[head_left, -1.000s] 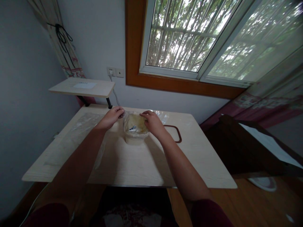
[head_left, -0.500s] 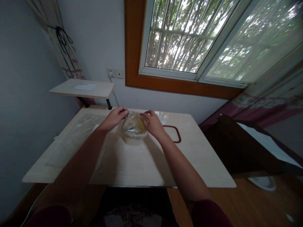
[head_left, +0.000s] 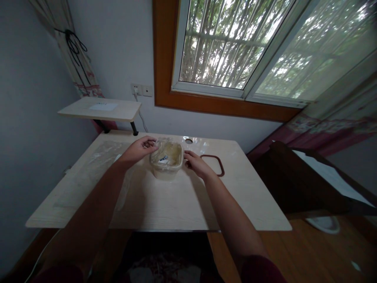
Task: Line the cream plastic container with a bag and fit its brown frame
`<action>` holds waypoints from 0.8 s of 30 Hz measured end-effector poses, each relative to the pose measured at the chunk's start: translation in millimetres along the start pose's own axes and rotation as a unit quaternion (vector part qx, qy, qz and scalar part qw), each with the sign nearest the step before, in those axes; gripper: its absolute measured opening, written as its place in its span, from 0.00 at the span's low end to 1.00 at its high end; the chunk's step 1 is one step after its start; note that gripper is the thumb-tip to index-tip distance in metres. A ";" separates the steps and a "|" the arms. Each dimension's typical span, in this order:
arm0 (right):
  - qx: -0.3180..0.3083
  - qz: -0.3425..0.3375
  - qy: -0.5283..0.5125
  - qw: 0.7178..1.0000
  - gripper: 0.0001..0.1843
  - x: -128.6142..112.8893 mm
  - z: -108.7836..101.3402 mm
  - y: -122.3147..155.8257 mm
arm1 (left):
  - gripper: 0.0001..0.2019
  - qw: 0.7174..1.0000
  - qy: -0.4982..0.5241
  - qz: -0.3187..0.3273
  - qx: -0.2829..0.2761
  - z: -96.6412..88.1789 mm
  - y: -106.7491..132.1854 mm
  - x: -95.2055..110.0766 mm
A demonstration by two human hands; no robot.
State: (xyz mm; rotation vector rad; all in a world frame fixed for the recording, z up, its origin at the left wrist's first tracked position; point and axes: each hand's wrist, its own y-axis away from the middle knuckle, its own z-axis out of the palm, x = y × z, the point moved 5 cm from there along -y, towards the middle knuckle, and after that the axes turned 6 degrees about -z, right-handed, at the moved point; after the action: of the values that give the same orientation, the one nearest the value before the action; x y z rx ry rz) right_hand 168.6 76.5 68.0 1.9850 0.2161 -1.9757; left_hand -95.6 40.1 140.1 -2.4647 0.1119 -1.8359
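A squarish, pale translucent plastic container [head_left: 167,174] stands upright on the table, with clear plastic film [head_left: 172,151] over its top. Through the film show something yellowish and a small white label [head_left: 163,159] with blue marks. At the upper left of the rim, my left hand [head_left: 140,151] is closed, thumb and forefinger on the film's edge. My right hand [head_left: 198,163] is at the right side of the rim, its fingers bent and closed at the film there. The exact grip of its fingertips is hard to see. A reddish-brown rounded frame [head_left: 221,167] lies flat to the right.
Crumpled clear plastic sheeting [head_left: 88,173] spreads over the left of the table [head_left: 247,204]. A small raised shelf [head_left: 123,112] bearing white paper [head_left: 103,106] stands at the back left. A round hole [head_left: 189,141] sits near the back edge. A dark piece of furniture [head_left: 279,177] is at right.
My right hand has moved off the container's top, right and down to its side. The left hand has shifted slightly left. The film lies flatter, and the table hole has come into view.
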 end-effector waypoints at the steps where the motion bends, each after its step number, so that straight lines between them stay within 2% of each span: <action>1: -0.008 0.005 0.000 1.000 0.18 1.9 1.9 0.9 | 0.24 1.000 -0.002 -0.003 0.001 -0.8 0.5 -2.4; 6: -0.046 0.020 -0.010 0.999 0.19 8.5 8.9 -0.4 | 0.22 1.000 0.007 -0.017 -0.014 -0.5 3.3 -4.7; 11: -0.049 -0.001 -0.028 0.998 0.12 9.6 11.5 -5.1 | 0.20 1.000 -0.003 -0.011 -0.011 -0.1 3.2 -5.5; 15: 0.012 -0.033 -0.001 0.999 0.09 4.8 3.2 -9.7 | 0.19 0.999 -0.032 0.003 -0.001 -0.2 2.1 -7.1; 19: 0.086 -0.082 -0.004 0.993 0.11 -9.2 -9.6 -11.3 | 0.18 0.996 -0.071 0.040 0.033 -4.3 0.5 -5.1; 24: 0.155 -0.111 -0.033 0.981 0.12 -22.2 -20.5 -9.1 | 0.16 0.984 -0.141 0.073 0.081 -10.1 2.7 4.0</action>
State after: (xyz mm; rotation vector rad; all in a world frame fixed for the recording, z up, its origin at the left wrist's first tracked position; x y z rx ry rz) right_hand 184.2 94.7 88.5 2.1576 0.1240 -2.3349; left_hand -104.2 36.9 146.5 -2.4950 0.1184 -1.3666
